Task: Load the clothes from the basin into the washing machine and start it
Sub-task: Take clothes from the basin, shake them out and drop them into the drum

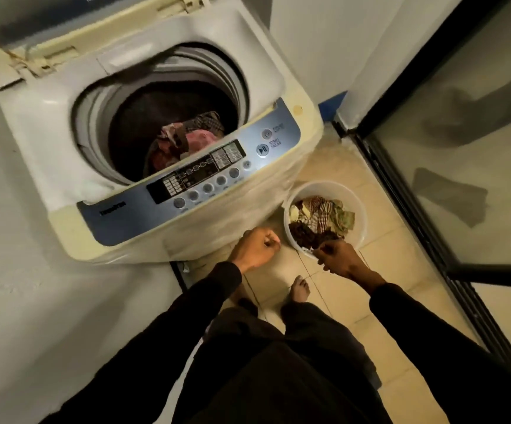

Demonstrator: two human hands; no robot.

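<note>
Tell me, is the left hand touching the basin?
Apart. The head view shows the left hand curled over bare floor tiles, clearly short of the basin rim.

**Colours and patterns, laundry corner**

Washing machine (49, 139): cream-white body, blue-grey control panel (193, 185) with silver round buttons, black display. Drum load (184, 142): pink piece, dark checked piece, dark maroon. Basin (361, 215): white; clothes (318, 218) inside are red-white checked, olive green, dark brown, cream. Floor tiles (379, 270): beige. Sleeves (462, 362): black. Door frame (401, 191): black.
</note>
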